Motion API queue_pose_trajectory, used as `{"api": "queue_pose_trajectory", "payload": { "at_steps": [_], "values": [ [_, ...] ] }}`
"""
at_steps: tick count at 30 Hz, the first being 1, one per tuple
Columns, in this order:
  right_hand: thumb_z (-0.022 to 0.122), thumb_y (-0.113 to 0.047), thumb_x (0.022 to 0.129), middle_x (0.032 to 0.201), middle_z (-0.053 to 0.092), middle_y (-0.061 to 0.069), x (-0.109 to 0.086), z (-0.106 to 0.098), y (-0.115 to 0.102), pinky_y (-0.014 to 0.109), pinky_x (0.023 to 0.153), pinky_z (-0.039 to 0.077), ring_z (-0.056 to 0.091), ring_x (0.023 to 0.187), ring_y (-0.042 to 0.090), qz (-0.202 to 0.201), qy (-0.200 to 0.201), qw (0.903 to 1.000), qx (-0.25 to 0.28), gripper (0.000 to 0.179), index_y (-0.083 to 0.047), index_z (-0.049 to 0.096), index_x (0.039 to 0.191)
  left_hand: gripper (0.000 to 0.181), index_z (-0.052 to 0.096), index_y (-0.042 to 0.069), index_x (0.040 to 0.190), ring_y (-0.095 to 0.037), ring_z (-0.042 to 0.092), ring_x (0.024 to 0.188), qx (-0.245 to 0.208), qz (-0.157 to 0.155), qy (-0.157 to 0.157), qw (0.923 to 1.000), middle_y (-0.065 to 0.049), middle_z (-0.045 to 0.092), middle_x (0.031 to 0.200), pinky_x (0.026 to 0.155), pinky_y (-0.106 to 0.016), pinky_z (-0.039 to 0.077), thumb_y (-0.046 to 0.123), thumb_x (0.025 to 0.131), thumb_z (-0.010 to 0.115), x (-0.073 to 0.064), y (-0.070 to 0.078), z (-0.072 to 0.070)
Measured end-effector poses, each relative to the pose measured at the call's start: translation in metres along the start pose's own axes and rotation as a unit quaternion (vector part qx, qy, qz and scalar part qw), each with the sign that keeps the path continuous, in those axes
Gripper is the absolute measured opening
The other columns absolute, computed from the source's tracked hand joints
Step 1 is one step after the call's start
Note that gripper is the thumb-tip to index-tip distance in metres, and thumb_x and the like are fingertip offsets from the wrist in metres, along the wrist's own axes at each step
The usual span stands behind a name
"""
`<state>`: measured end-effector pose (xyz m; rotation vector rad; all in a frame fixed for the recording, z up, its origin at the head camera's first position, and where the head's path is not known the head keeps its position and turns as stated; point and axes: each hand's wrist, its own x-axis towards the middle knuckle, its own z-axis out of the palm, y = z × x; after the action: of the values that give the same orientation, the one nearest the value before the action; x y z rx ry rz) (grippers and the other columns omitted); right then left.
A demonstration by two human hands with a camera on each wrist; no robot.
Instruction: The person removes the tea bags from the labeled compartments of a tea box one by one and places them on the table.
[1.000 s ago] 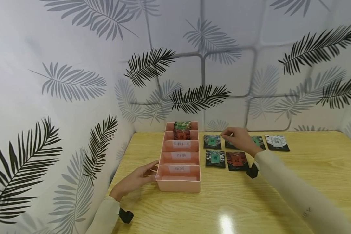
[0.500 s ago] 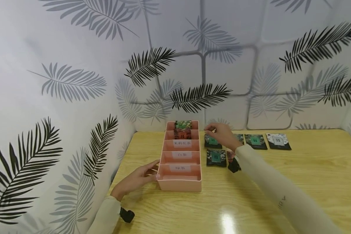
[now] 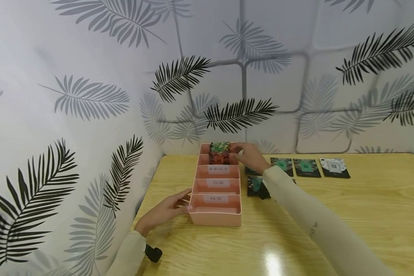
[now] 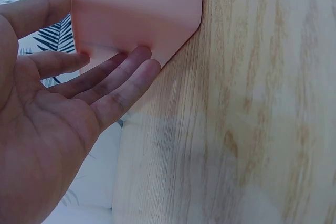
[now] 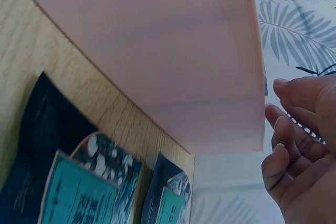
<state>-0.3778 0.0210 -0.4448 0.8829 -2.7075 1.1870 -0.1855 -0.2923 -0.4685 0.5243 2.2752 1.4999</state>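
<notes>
Loosely curved and seemingly holding nothing, the right hand point(image 3: 251, 154) is by the far right rim of the pink box point(image 3: 215, 219), near 2 packets point(image 3: 219, 158) in the rear slots; the left hand point(image 3: 165, 212) touches the left wall with extended fingers. Sorting seems underway; the next move likely needs a careful pinch. The right sleeve point(image 3: 307, 207) partly hides other packets point(image 3: 307, 167).

The table point(image 3: 207, 249) offers room in front of the pink box point(image 3: 215, 219) — the right hand point(image 3: 251, 156) crowds its far right corner.
</notes>
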Motion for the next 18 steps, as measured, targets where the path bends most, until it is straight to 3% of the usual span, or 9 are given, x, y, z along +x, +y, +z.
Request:
{"api": "queue_pose_trajectory", "payload": {
  "at_steps": [8,18],
  "values": [
    [0.064,-0.025,0.093,0.105,0.068,0.006,0.013,0.011,-0.002,0.041,0.078,0.052,0.063,0.091,0.02,0.026,-0.01,0.9991,-0.032,0.032,-0.009,0.065,0.121,0.069,0.02,0.017,0.154,-0.025,0.049,0.121,0.003,0.0,-0.001,1.0,-0.011,0.047,0.138,0.094,-0.032,0.047,0.031,0.097,0.056,0.0,0.002,0.001],
    [0.069,-0.029,0.089,0.09,0.069,-0.003,0.012,0.019,-0.002,0.039,0.075,0.052,0.062,0.077,0.014,0.01,0.006,0.999,-0.043,0.013,-0.017,0.072,0.092,0.067,0.021,0.019,0.153,-0.024,0.05,0.12,0.008,-0.002,0.002,1.0,-0.009,0.048,0.136,0.094,-0.033,0.047,0.03,0.098,0.056,-0.002,-0.001,-0.001]
  ]
}}
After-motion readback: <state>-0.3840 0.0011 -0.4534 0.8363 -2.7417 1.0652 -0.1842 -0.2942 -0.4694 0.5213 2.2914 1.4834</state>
